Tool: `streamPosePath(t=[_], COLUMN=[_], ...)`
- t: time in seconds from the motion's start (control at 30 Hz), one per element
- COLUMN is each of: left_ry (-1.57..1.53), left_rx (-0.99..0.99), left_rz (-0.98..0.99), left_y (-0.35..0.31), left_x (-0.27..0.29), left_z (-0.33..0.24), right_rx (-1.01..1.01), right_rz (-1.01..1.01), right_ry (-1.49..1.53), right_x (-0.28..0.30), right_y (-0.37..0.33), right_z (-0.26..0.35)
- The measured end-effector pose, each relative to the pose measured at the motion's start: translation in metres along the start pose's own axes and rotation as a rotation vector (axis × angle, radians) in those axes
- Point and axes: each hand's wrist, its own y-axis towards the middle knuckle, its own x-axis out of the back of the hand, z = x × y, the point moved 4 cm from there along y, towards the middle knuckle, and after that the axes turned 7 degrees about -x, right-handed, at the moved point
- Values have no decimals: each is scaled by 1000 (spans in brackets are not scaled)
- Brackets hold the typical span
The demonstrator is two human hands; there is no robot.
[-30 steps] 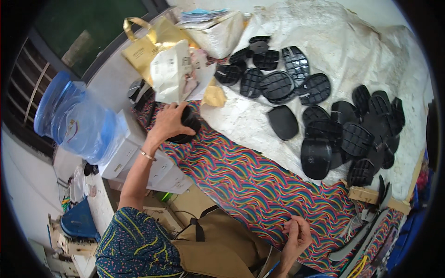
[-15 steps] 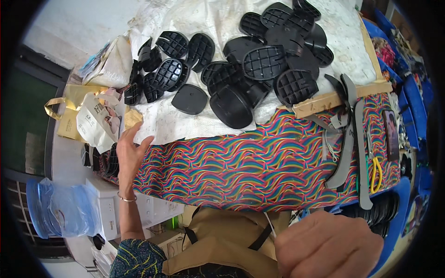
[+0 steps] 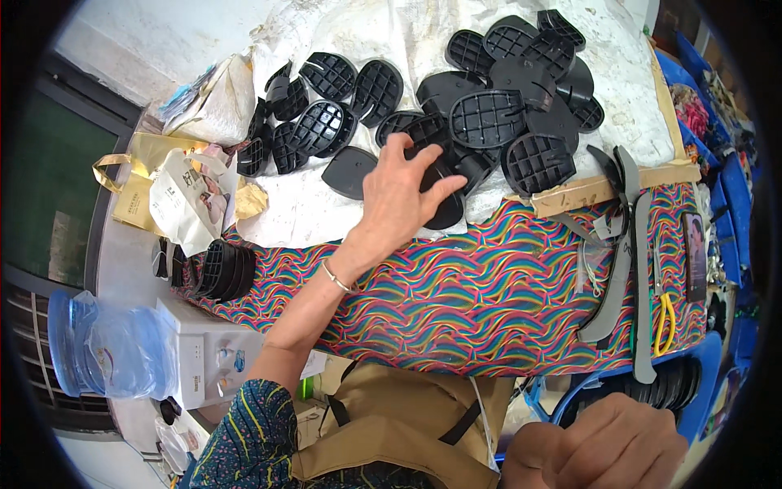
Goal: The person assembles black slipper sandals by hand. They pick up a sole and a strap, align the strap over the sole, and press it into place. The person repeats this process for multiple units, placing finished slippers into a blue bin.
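My left hand (image 3: 397, 189) reaches over the pile of black moulded pieces that look like shoe heels. Its fingers are spread, the tips over or against a dark heel (image 3: 445, 204) partly hidden beneath the hand. Several heels lie around it, some showing gridded hollow sides, such as the heel (image 3: 487, 119) at the top of the pile. A smooth-faced heel (image 3: 349, 172) lies just left of the hand. Low in the view, close to the camera, my right hand (image 3: 599, 447) is closed; what it holds, if anything, is hidden.
Long grey curved strips (image 3: 642, 285), yellow-handled scissors (image 3: 666, 322) and a phone (image 3: 694, 257) lie at the right of the patterned cloth (image 3: 489, 301). A row of heels (image 3: 224, 270) stands at its left end, near paper bags (image 3: 189, 200). A blue basin (image 3: 709, 359) sits lower right.
My left hand has moved right and away from me, from the table's left side onto the heel pile. The right hand stays low and closed. The view has shifted slightly.
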Motion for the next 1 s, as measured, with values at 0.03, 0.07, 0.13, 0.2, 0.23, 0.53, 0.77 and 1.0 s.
streamPosePath(t=[0.03, 0.07, 0.13, 0.2, 0.23, 0.53, 0.77, 1.0], left_ry=[-25, -65, -129, -316, -456, -1110, -1409, -1154], left_rx=[18, 26, 51, 214, 313, 715, 644, 416], left_rz=[-10, -26, -55, -95, -119, -612, -196, 156], left_y=[0, -1, -8, -29, -39, -136, -102, -91], left_x=[1, 2, 13, 21, 23, 43, 29, -18], left_z=[-6, -8, -5, 10, 16, 56, -29, -77], right_rx=[31, 38, -65, -270, -363, -530, -372, -377], right_rz=[-59, -151, -406, -620, -687, -792, -982, -1033], right_ry=[-47, -113, -284, -397, -431, -919, -1628, -1992], right_x=[7, 14, 29, 40, 44, 59, 120, 157], right_y=[-7, -14, -22, -25, -27, -91, -113, -115], right_z=[-4, -12, -36, -74, -91, -127, -70, -43])
